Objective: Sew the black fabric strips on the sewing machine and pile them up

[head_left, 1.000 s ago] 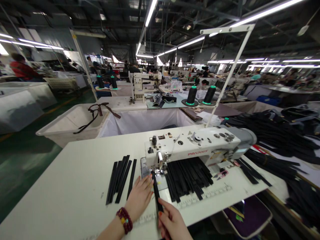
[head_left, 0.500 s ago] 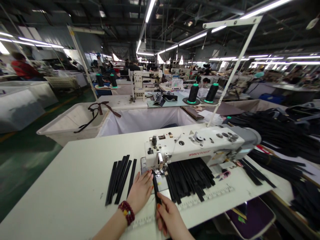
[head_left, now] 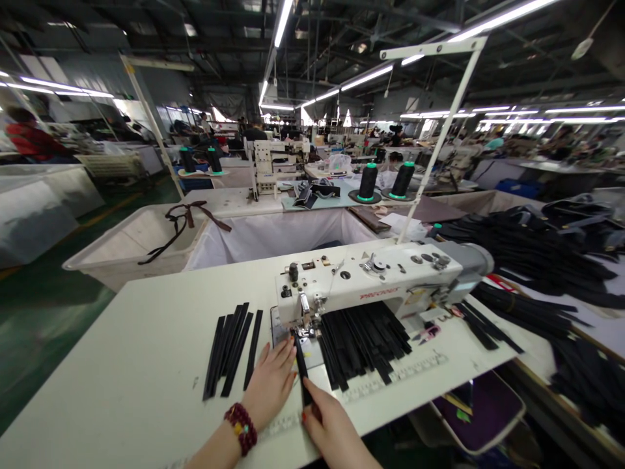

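Workshop bkgd, head view: ceiling lights (head_left: 283,23) above rows of machines; white desk (head_left: 146,352) in foreground carries sewing machine (head_left: 336,290). Workpiece: black strip (head_left: 299,359), far end at presser foot (head_left: 306,331), near end twd operator. L hand (head_left: 271,378): laid flat, fingers extended and nearly together, tips at L edge of strip, just beside foot. R hand (head_left: 333,420): thumb and index fingers clamped on near end of strip. Change vs. 1 s ago: R hand sits slightly closer to foot; L hand pos. approx. same rel. to machine. Strip pile (head_left: 366,339) under machine arm, R of workpiece, and smaller strip group (head_left: 229,352), L of L hand, unmoved on desk.
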The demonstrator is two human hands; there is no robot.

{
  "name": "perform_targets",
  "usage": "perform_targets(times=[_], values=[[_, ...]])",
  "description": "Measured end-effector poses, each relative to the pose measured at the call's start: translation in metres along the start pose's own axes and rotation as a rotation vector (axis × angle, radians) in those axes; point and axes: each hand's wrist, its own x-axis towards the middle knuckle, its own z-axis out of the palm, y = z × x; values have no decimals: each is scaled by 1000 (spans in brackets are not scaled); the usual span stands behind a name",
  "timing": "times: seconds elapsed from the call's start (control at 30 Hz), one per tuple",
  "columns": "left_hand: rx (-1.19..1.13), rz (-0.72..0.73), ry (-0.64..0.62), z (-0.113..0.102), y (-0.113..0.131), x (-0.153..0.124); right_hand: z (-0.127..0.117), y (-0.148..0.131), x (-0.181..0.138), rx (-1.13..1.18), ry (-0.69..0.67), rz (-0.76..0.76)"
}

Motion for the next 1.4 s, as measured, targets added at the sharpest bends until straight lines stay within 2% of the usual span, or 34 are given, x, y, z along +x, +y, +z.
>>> perform_targets(times=[0.07,0.13,0.23,0.33,0.47,0.7,0.93,1.2,1.4], values=[[-2,15,16,2,1,-4,-2,5,-4,-390,127,-203],[-6,24,24,2,0,-5,-3,9,-7,-659,256,-349],[-12,30,15,0,0,-4,-5,12,-10,-735,405,-537],[-16,23,7,-1,0,-3,-9,13,-13,-716,404,-635],[-23,11,26,2,-1,-1,-13,13,-14,-748,320,-624],[20,-5,27,3,-8,9,-13,6,5,-647,326,-565],[14,5,8,2,-14,15,-15,-3,27,-615,277,-507],[31,12,2,5,-19,19,-16,-7,53,-684,242,-499],[30,5,7,6,-20,22,-15,-8,73,-749,272,-525]])
